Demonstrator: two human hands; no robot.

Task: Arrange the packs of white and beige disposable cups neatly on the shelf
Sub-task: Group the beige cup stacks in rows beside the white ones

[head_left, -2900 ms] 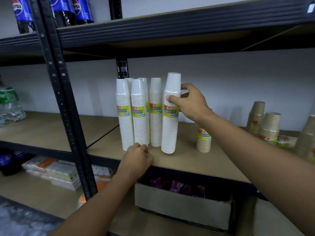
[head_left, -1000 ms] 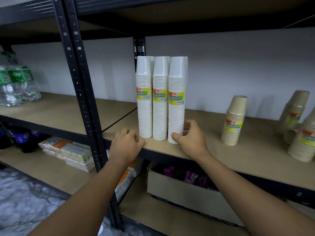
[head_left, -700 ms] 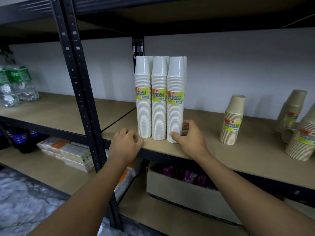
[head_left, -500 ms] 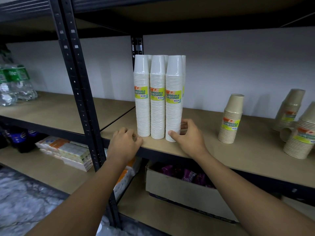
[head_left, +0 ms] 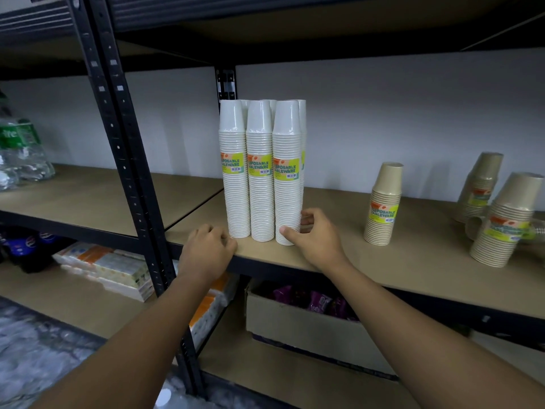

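At base of front right white pack [head_left: 287,184]: right hand [head_left: 317,242], pinching it low down, thumb on front face, fingers curled round right side. Stands upright on shelf [head_left: 413,261] near front edge, touches its neighbour on the left.

Just left of that row, on front lip of shelf: left hand [head_left: 208,249], fingers curled under, holding nothing. Sits close to base of leftmost pack; contact with it not resolvable.

White packs [head_left: 261,172]: three across the front, more tops showing behind, all upright, pressed side to side, yellow-green labels facing out. Grouped at left end of the board, near black upright post [head_left: 126,160].

Well apart to the right: lone beige pack [head_left: 383,202], upright. Further right, near frame edge: back beige pack [head_left: 480,187] and front beige pack [head_left: 507,219], close together, upright; another pack lying on its side between them, mostly hidden.

Below: cardboard box [head_left: 309,332] with purple packets. Far left, next bay: wrapped water bottles [head_left: 17,154].
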